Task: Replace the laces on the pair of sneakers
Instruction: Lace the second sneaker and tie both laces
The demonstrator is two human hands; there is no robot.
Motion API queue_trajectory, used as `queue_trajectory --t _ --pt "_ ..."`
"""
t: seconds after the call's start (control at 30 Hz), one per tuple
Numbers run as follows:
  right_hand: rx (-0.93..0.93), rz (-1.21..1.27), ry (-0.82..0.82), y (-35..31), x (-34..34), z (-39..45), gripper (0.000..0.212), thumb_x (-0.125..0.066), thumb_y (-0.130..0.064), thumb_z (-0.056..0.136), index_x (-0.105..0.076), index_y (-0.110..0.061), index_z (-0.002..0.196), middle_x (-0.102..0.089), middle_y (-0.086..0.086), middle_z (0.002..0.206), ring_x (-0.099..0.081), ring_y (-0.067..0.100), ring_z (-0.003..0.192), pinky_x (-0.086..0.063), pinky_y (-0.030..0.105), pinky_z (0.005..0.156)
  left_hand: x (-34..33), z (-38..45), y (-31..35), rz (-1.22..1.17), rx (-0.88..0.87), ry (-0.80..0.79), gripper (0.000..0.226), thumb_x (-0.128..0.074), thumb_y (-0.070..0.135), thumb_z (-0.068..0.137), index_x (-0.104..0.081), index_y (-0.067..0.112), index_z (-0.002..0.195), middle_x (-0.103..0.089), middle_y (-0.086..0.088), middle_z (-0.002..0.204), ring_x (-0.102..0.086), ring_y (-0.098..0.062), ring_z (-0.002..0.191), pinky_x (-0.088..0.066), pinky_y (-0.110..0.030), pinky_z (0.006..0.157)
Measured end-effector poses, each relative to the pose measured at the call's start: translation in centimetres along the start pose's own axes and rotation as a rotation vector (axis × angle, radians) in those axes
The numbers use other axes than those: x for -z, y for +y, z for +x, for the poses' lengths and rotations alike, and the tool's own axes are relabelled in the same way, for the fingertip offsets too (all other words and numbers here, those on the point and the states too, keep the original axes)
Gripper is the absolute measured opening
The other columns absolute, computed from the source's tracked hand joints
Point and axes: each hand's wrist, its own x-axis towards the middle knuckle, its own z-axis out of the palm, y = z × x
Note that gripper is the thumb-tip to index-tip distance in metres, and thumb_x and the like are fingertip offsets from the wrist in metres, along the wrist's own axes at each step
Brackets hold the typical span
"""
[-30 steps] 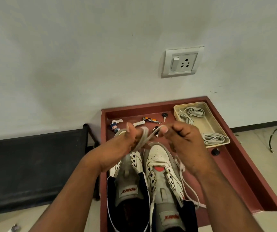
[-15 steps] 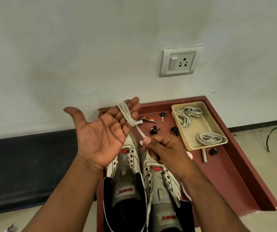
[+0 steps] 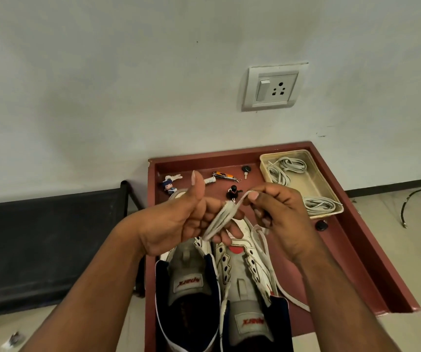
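Both sneakers stand side by side at the near end of the red worktop (image 3: 372, 252), toes pointing away, and neither has a lace threaded through its eyelets: the left sneaker (image 3: 189, 280) shows a bare tongue, and the right sneaker (image 3: 245, 280) shows open rows of holes with a loose lace (image 3: 267, 255) trailing off its right side onto the worktop. The step in hand looks like bundling a pulled-out old lace. The left hand (image 3: 178, 224) is held palm-up above the toes, thumb raised, with its fingers (image 3: 219, 212) curled round a coil of lace (image 3: 220, 219) wound about them. The right hand (image 3: 280, 219) pinches the free end of that same lace between thumb and forefinger, just right of the coil, keeping it taut. Judging from this, the removal half of the task is about done and the threading of fresh laces has not begun. At the far right a beige tray (image 3: 313, 184) holds folded bundles of lace (image 3: 287, 167), which are probably the replacements, though I cannot tell old from new. The next move calls for finishing the wrap, tucking or holding the end so the coil does not spring open, then setting it aside. Small keys and trinkets (image 3: 226, 176) lie at the far edge.
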Motion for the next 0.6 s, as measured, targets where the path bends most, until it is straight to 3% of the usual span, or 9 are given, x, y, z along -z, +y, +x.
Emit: queue_trajectory --t 0.07,0.2,0.33,0.4,0.5,0.57,0.6 --pt "-0.022 0.039 0.009 0.3 0.1 0.0 0.023 -0.061 -0.008 0.088 -0.072 -0.013 0.068 -0.042 0.003 0.050 -0.034 0.008 0.044 -0.030 0.017 0.042 -0.2 -0.2 0.3 -0.082 -0.009 -0.065 0.121 -0.037 0.096 0.060 -0.058 0.000 0.130 -0.063 -0.030 0.118 -0.066 -0.025 0.096 -0.052 -0.028 0.088" --pt "-0.093 0.136 -0.043 1.1 -0.5 0.0 0.024 -0.065 -0.028 0.084 -0.067 -0.019 0.062 -0.040 0.006 0.051 -0.032 0.010 0.045 -0.025 0.022 0.045 -0.5 0.2 0.2 -0.363 -0.187 -0.200 0.128 -0.038 0.094 0.059 -0.050 -0.009 0.135 -0.065 -0.025 0.113 -0.068 -0.020 0.088 -0.055 -0.025 0.084" --pt "-0.133 0.050 -0.184 1.8 -1.7 -0.1 0.032 -0.060 -0.032 0.087 -0.068 -0.006 0.071 -0.042 -0.002 0.050 -0.030 0.007 0.043 -0.024 0.020 0.044 -0.6 0.6 0.1 -0.832 -0.439 -0.123 0.123 -0.034 0.089 0.067 -0.039 -0.008 0.143 -0.050 -0.027 0.140 -0.060 -0.030 0.119 -0.050 -0.036 0.102" --pt "-0.106 -0.029 -0.253 1.8 -2.1 -0.3 0.032 -0.061 -0.034 0.087 -0.069 -0.005 0.075 -0.043 -0.005 0.050 -0.032 0.006 0.044 -0.027 0.017 0.045 -0.1 0.7 0.2 -0.918 -0.496 0.074 0.122 -0.029 0.089 0.070 -0.036 -0.007 0.145 -0.046 -0.025 0.146 -0.052 -0.032 0.130 -0.045 -0.037 0.108" --pt "-0.063 -0.029 -0.269 1.3 -1.8 -0.4 0.022 -0.064 -0.022 0.088 -0.069 -0.005 0.075 -0.042 -0.006 0.049 -0.033 0.004 0.044 -0.029 0.016 0.045 0.9 1.1 -0.1 -0.638 -0.447 0.462 0.126 -0.030 0.096 0.059 -0.043 0.002 0.143 -0.055 -0.015 0.141 -0.056 -0.024 0.128 -0.041 -0.035 0.111" --pt "-0.034 -0.008 -0.244 0.8 -1.6 -0.4 0.020 -0.060 -0.020 0.082 -0.069 -0.005 0.074 -0.041 -0.005 0.049 -0.032 0.005 0.044 -0.028 0.016 0.044 1.1 1.3 -0.6 -0.314 -0.322 0.553 0.125 -0.039 0.102 0.042 -0.052 0.023 0.138 -0.059 -0.001 0.138 -0.056 -0.014 0.127 -0.035 -0.036 0.115" --pt "-0.017 -0.009 -0.230 0.6 -1.5 -0.3 0.019 -0.059 -0.020 0.081 -0.070 -0.006 0.072 -0.041 -0.005 0.049 -0.032 0.006 0.044 -0.027 0.017 0.044 0.9 1.3 -0.9 -0.125 -0.251 0.561 0.112 -0.034 0.104 0.041 -0.057 0.039 0.130 -0.059 0.005 0.137 -0.054 -0.011 0.128 -0.031 -0.040 0.117"
